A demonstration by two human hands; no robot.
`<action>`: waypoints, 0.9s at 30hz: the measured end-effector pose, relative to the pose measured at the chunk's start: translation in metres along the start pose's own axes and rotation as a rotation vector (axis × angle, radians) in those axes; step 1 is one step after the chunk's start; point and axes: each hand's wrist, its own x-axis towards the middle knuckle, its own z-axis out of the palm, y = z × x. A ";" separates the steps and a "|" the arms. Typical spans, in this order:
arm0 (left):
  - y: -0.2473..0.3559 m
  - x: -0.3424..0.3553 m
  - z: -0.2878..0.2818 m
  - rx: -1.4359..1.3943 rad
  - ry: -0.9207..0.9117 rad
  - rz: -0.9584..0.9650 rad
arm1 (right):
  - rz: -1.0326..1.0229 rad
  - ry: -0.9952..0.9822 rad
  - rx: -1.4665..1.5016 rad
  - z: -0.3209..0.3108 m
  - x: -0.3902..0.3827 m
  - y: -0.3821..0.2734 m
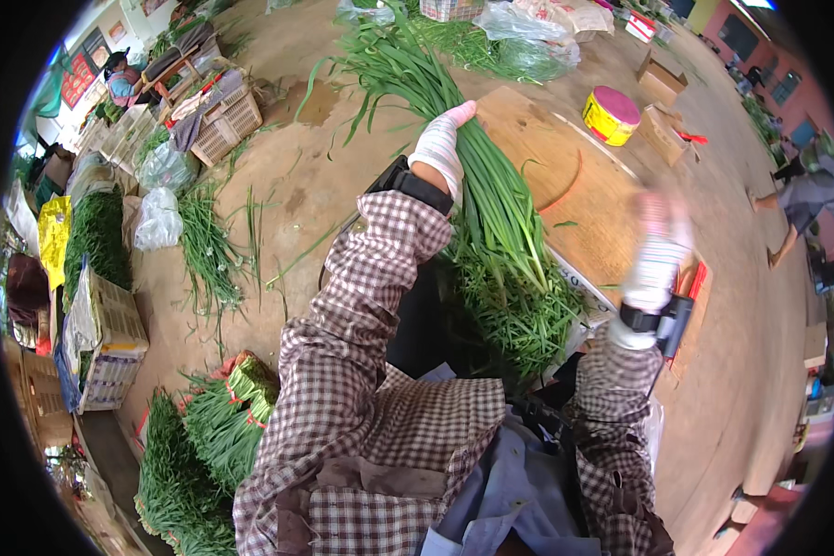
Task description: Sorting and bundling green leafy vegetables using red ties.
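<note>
My left hand, wrapped in white tape, grips a long bundle of green stalks near its upper, leafy part. The bundle lies slantwise along the left side of a wooden board, over a pile of short green cuttings. A curved red band lies on the board right of the stalks. My right hand, also taped, is raised over the board's right part, smeared by motion, so its fingers are unclear. A reddish long item lies by my right wrist, partly hidden.
Beyond the board stand a yellow tub and cardboard boxes. Crates, bagged greens and bundles sit on the left. A co-worker sits far left; another person is at the right.
</note>
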 end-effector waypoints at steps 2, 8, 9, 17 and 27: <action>-0.003 -0.004 0.008 0.030 -0.028 0.010 | -0.429 -0.477 -0.470 0.021 -0.012 0.012; -0.008 -0.018 0.022 0.058 -0.090 0.028 | -0.546 -0.657 -0.973 0.047 -0.023 0.035; -0.008 -0.020 0.023 0.072 -0.131 0.005 | -0.558 -0.687 -0.949 0.048 -0.021 0.033; -0.013 -0.022 0.015 0.134 -0.090 -0.074 | -0.523 -0.431 -0.624 0.026 0.034 -0.020; -0.010 -0.027 0.021 0.068 -0.101 -0.077 | -0.557 -0.672 -0.717 0.029 -0.013 0.018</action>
